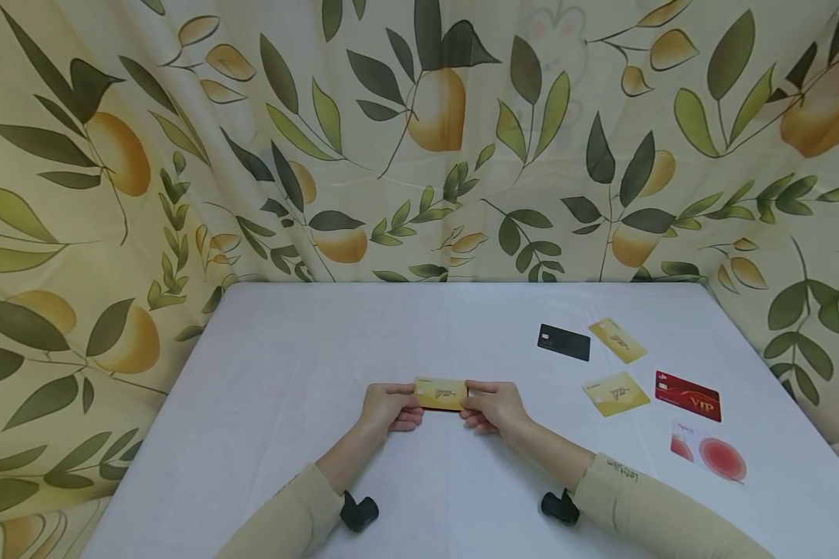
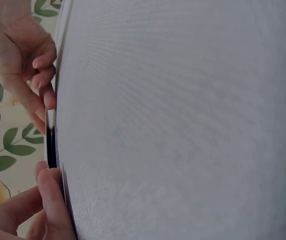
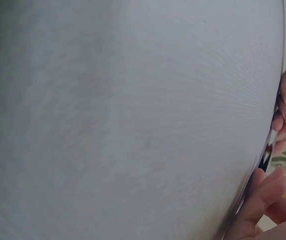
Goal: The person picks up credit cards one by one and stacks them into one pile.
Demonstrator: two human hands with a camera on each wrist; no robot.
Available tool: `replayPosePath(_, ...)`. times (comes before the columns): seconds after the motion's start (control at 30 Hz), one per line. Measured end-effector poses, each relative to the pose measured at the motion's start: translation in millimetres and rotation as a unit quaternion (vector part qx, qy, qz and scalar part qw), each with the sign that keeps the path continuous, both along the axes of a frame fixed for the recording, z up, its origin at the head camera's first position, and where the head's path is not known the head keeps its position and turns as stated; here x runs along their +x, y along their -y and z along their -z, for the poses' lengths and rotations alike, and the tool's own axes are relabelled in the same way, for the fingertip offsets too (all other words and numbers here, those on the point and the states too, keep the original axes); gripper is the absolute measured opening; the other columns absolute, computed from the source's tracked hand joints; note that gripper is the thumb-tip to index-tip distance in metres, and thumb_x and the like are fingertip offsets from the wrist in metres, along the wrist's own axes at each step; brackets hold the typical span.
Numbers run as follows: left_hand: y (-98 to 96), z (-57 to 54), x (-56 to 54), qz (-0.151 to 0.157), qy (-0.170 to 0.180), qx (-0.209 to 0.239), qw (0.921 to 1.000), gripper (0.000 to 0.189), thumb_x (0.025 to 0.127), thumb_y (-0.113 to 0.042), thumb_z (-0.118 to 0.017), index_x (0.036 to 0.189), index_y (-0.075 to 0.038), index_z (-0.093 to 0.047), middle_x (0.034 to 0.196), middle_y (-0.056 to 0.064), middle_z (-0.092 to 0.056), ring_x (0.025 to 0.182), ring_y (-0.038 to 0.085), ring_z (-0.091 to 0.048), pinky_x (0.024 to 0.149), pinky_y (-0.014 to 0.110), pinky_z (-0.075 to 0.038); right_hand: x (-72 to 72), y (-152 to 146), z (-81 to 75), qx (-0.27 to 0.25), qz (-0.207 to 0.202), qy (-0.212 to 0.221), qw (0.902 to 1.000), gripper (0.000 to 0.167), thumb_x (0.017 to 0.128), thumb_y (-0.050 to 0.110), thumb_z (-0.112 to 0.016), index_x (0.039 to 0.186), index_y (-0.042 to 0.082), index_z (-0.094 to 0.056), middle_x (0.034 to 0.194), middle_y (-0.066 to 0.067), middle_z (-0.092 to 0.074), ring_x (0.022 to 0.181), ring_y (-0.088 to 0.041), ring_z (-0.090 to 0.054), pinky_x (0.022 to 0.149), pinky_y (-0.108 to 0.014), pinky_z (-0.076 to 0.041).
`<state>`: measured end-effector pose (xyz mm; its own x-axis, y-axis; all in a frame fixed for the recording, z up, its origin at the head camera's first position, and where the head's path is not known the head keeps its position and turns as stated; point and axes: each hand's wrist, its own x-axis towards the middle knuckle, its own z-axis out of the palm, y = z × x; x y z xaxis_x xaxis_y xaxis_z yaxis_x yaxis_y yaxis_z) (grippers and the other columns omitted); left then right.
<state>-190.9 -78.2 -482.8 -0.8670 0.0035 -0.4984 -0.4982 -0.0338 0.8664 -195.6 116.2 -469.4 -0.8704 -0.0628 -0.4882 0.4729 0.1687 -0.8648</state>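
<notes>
Near the middle of the white table, a yellow-gold card (image 1: 442,394) lies level between both hands, with a reddish edge showing just beneath its near side. The left hand (image 1: 388,407) pinches its left end between thumb and fingers. At the opposite end, the right hand (image 1: 496,407) pinches the card the same way. Both wrist views catch the card only edge-on, as a thin dark strip (image 2: 51,145) between the fingertips. Whether more cards sit under the yellow one is hard to tell.
On the right of the table (image 1: 273,466) lie a black card (image 1: 563,342), two yellow cards (image 1: 618,340) (image 1: 616,394), a red VIP card (image 1: 688,396) and a white card with red circles (image 1: 709,453). A leaf-and-fruit patterned curtain (image 1: 405,194) hangs behind.
</notes>
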Motion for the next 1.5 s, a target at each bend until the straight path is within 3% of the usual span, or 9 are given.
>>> replayPosePath(1.03,-5.4,0.1,2.5,-0.002,-0.054,-0.073,0.9959,0.033,0.074,0.006,-0.064,0.106,0.002,-0.058,0.054,0.006,-0.061,0.042,0.011,-0.058,0.040,0.021,-0.050,-0.8,-3,2.6,0.042,0.002,-0.020,0.9989,0.042,0.080,0.002,-0.065,0.122,0.004,-0.056,0.061,-0.009,-0.065,0.047,-0.012,-0.060,0.039,-0.017,-0.045)
replayPosePath(1.37,-5.4,0.8,2.3,-0.006,-0.053,-0.069,0.9962,0.030,0.075,0.005,-0.064,0.104,0.003,-0.058,0.053,0.005,-0.061,0.042,0.010,-0.058,0.040,0.021,-0.050,-3.7,-7,-2.2,-0.011,0.010,0.012,0.9998,0.046,0.081,0.001,-0.063,0.126,0.002,-0.052,0.063,-0.008,-0.066,0.046,-0.010,-0.060,0.040,-0.016,-0.045)
replayPosePath(1.5,-5.4,1.1,1.6,-0.014,-0.046,-0.052,0.9975,0.026,0.077,0.001,-0.064,0.103,0.003,-0.058,0.053,0.004,-0.060,0.042,0.010,-0.057,0.040,0.022,-0.050,-7.4,-16,-9.4,-0.017,0.028,0.023,0.9992,0.042,0.085,0.008,-0.062,0.125,0.003,-0.053,0.067,-0.004,-0.067,0.049,-0.008,-0.060,0.044,-0.016,-0.046)
